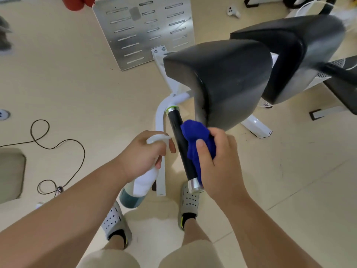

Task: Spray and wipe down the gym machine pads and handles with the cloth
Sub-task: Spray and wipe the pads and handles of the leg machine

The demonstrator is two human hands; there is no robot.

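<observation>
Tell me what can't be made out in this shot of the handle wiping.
Head view only:
Trigger of the spray bottle: mostly under the left hand.
Right side of the handle: covered by the blue cloth and right hand.
The rear pad: blurred, so wet or dry is unreadable.
The red object: cut off by the top edge.

Left hand (pixel 144 151) with spray bottle (pixel 138 185) left of handle (pixel 181 147), right hand (pixel 216 163) pressing cloth (pixel 197 138) against its right side, pads (pixel 228 78) behind.
</observation>
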